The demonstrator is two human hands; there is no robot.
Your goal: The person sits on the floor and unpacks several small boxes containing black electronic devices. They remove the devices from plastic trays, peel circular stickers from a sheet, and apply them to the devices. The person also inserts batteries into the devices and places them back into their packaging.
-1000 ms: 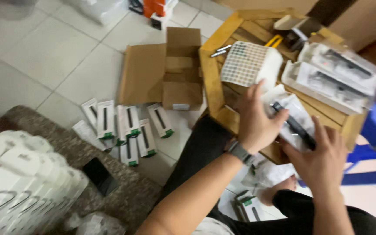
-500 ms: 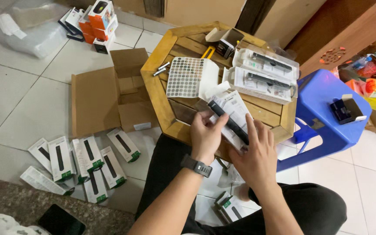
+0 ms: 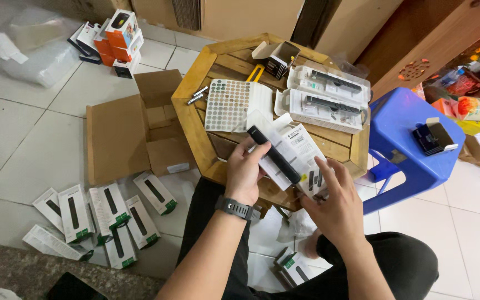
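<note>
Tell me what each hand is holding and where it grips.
Left hand grips the slim black device near its upper end. Right hand holds the white plastic tray at its lower right edge.

White tiled floor (image 3: 23, 128), octagonal wooden table (image 3: 193, 119), blue plastic stool (image 3: 401, 125), wooden wall panels (image 3: 418, 39)

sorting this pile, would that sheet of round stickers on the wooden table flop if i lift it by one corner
Probably yes: the sticker sheet looks paper-thin and lies flat on the wooden table, so a corner lift would likely bend it. It seems very light. Being flat, it should slide rather than roll.
</note>
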